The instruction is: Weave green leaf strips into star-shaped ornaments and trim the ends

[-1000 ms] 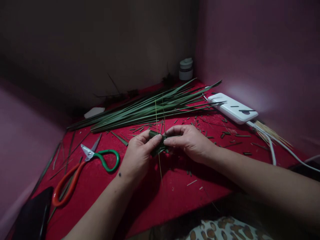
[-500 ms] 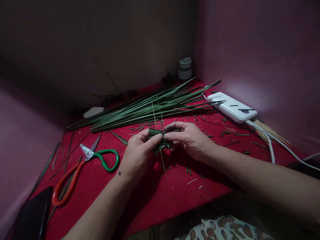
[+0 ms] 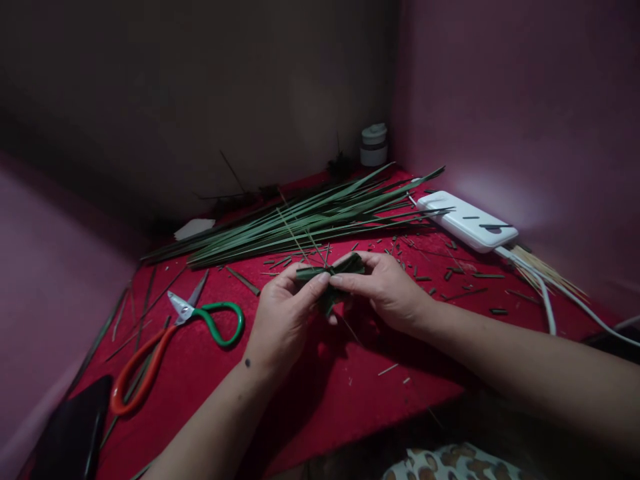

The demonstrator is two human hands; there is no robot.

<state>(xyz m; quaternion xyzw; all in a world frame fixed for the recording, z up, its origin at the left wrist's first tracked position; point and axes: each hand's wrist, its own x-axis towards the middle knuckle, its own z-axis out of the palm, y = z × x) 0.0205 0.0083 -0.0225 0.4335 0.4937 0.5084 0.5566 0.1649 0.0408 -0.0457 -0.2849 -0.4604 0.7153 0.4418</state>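
Note:
Between my two hands is a small piece of folded green leaf (image 3: 327, 303), with thin stiff stalks sticking out above it and one below. My left hand (image 3: 290, 300) pinches its left side, thumb pressed on the front near the middle. On the right side my right hand (image 3: 387, 287) grips it, with thumb and fingers closed and the thumb tips nearly meeting. Part of the leaf piece is hidden behind my fingers. Just beyond my hands lies a bundle of long green leaf strips (image 3: 300, 223).
Scissors (image 3: 183, 313) with one green and one orange handle lie spread at left, near a dark phone-like slab (image 3: 75, 427). A white power bank (image 3: 467, 220) with cables lies at right, beside thin pale sticks (image 3: 550, 270). Leaf scraps dot the red tabletop (image 3: 320, 413). A white-lidded jar (image 3: 374, 145) stands behind.
The leaf piece has turned in my hands: its stalks now lean up to the left, and a leaf part shows on the right. The whole view has shifted slightly.

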